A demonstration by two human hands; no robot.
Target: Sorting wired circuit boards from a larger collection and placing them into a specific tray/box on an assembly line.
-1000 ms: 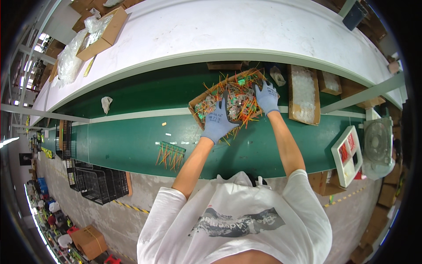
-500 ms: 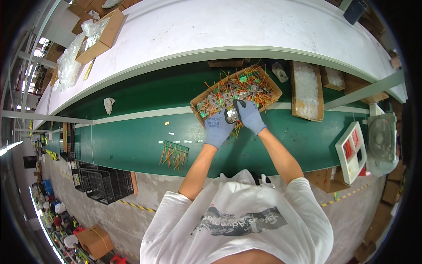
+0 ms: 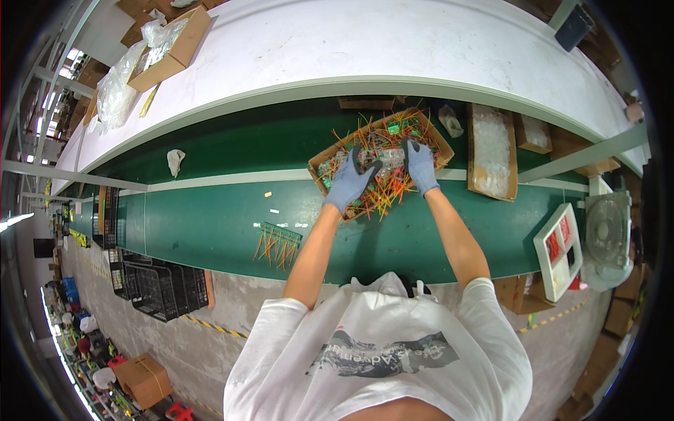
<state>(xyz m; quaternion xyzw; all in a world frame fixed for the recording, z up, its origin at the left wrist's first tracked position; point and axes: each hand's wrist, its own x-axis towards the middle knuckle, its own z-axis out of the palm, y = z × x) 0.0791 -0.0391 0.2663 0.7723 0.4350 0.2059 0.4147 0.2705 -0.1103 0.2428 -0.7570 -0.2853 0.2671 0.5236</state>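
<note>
A cardboard box [image 3: 444, 149] holds a tangle of small green circuit boards [image 3: 404, 129] with orange and yellow wires [image 3: 379, 198]. Both my hands are gloved in blue-grey with dark fingertips. My left hand [image 3: 349, 180] is over the box's near left part, thumb and fingers apart, touching the pile. To the right, my right hand [image 3: 420, 167] reaches into the same pile; its fingertips are partly lost among the parts. Between the hands lie greyish, clear-looking pieces [image 3: 387, 157]. A green board strip with orange wires [image 3: 279, 242] lies on the green bench, left of my left forearm.
A long box of clear plastic pieces [image 3: 491, 151] stands right of the wire box. Further right are a white divided tray [image 3: 559, 254] with red parts and a grey fan [image 3: 608, 228]. A white shelf [image 3: 337, 49] overhangs the bench's back. Black crates [image 3: 165, 289] stand at lower left.
My hands have moved apart and further over the box, the right one up and to the right. The grey piece between them is no longer held together by both; more orange wires show at the near edge.
</note>
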